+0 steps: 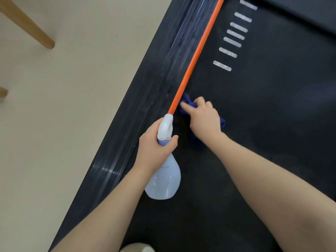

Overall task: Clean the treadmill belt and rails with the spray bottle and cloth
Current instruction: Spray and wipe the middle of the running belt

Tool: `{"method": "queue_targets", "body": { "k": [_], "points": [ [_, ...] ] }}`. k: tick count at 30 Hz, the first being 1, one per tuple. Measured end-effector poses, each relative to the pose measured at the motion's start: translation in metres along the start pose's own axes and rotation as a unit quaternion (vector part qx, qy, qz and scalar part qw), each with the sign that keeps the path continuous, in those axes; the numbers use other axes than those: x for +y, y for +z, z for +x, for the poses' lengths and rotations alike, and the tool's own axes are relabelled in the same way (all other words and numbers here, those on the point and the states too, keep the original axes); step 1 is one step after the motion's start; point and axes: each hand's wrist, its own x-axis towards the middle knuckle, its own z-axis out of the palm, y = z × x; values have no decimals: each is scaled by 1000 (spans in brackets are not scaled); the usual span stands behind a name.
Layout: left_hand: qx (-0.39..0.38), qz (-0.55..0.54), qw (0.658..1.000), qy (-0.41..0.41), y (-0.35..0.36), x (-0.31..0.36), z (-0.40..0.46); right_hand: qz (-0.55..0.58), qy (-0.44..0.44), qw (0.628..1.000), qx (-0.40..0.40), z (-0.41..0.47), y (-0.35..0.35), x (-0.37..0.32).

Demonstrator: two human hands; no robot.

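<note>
On the black treadmill belt [263, 124] beside the orange strip [195, 59], right hand [204, 118] grip pressing a bunched blue cloth [187, 101], mostly hidden beneath it, left hand [155, 145] grip wrapped around spray bottle [163, 180] neck, ribbed side rail [145, 106] blurred, wooden leg [27, 22] cut off.

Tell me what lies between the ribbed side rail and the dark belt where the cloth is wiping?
In the head view, an orange strip runs between the side rail and the belt; the cloth touches its edge.
</note>
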Motion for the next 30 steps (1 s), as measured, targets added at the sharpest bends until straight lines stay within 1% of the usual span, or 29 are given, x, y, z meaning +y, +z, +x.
{"method": "queue_targets", "body": {
  "k": [1,2,3,6,7,8,9,10,12,14,15,18,19,20,22,23,24,25,26,27,29,30],
  "points": [
    [-2,0,1000,0,0,-1,0,4,45,999,-9,5,2,-2],
    [-2,-1,1000,-1,0,-2,1,15,61,998,-18,4,2,-7],
    [0,-5,1000,-1,0,-2,1,23,50,998,-21,-3,2,-15],
    [2,-10,1000,11,1,2,4,46,-104,993,3,-42,14,-20],
    [1,-4,1000,13,2,2,5,26,-151,988,2,-47,16,-13],
    [1,0,1000,15,2,2,5,7,-179,984,0,-45,15,-5],
    [2,3,1000,16,2,1,5,-6,-186,983,13,-38,14,2],
    [-1,4,1000,15,2,1,5,-12,-160,987,27,-30,13,6],
    [-13,3,1000,3,2,0,5,4,-58,997,52,-22,12,0],
    [-28,10,1000,-8,2,3,5,43,2,997,61,-28,18,-14],
    [-39,14,999,-9,3,6,4,58,-5,996,62,-36,20,-19],
    [-67,21,997,-16,8,16,4,40,-129,991,12,-64,23,-6],
    [-75,22,997,-21,11,18,4,27,-144,989,6,-64,18,11],
    [-78,24,996,-26,14,20,3,15,-111,994,2,-61,11,30],
    [-83,34,995,-30,19,22,2,2,64,998,-3,-51,2,71],
    [-87,40,995,-27,22,23,1,5,153,988,-5,-51,4,89],
    [-92,47,994,-23,25,23,1,12,206,978,-8,-56,4,96],
    [-99,56,993,-23,27,23,2,18,220,975,-5,-64,4,93],
    [-105,64,992,-26,30,24,3,32,185,982,6,-75,8,85],
    [-111,71,991,-30,33,25,5,44,117,992,20,-90,15,74],
    [-126,93,987,-31,42,28,6,27,-26,999,12,-116,25,63],
    [-132,108,985,-26,46,29,6,16,-69,998,3,-117,25,67]
  ]
}}
